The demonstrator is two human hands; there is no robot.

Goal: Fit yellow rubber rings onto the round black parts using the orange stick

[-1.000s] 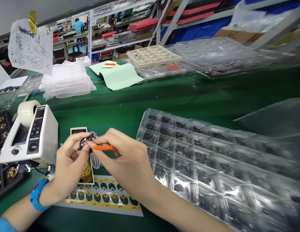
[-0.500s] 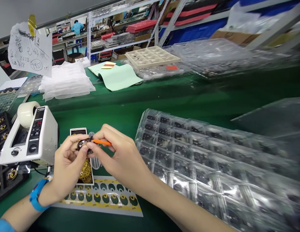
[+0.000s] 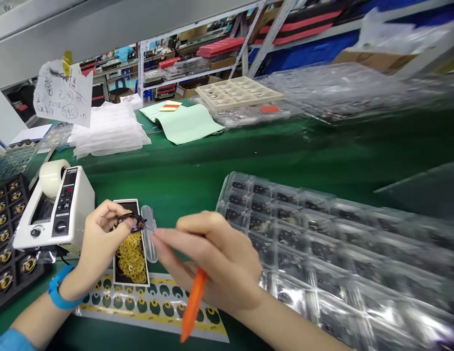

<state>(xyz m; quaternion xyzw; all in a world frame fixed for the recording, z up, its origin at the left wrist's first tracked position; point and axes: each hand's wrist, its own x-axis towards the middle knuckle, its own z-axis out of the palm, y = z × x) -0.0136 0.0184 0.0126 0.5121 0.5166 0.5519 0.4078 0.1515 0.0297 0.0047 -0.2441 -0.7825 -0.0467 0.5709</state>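
Pinching a small dark ring part [image 3: 130,222] at its fingertips, the left hand [image 3: 102,239] held it above the black card of yellow rings [image 3: 130,253] on the counter [image 3: 190,170]. The right hand [image 3: 219,258], fingers extended toward the part, loosely gripped an orange tool [image 3: 193,304]. That slack grip could have let the tool slip onto the sticker sheet [image 3: 157,307].

Bright even light, blurred glaring right edge
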